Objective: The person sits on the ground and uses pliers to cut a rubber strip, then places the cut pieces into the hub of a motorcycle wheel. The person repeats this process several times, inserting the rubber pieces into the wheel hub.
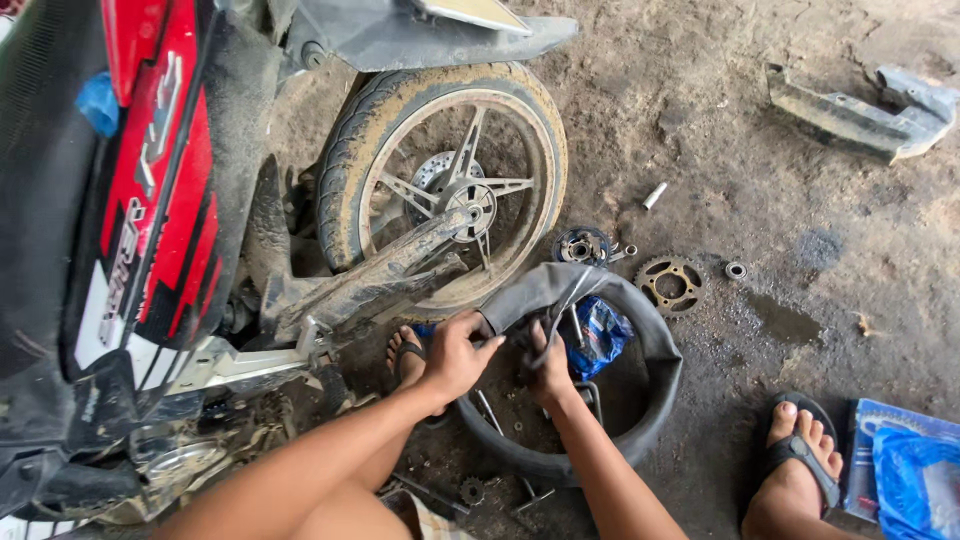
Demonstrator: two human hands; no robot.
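A black rubber inner tube lies in a loop on the dirt floor in front of me. My left hand grips its near-left part, fingers closed on the rubber. My right hand is closed on the tube just to the right, near a thin metal valve stem. Inside the loop lies a blue plastic bag. Behind the tube stands the muddy rear wheel of a red and black motorcycle, mounted in its swing arm.
A sprocket, a hub part, a small ring and a white sleeve lie on the ground. A grey plastic panel sits top right. My sandalled feet flank the tube; blue packaging lies at the right.
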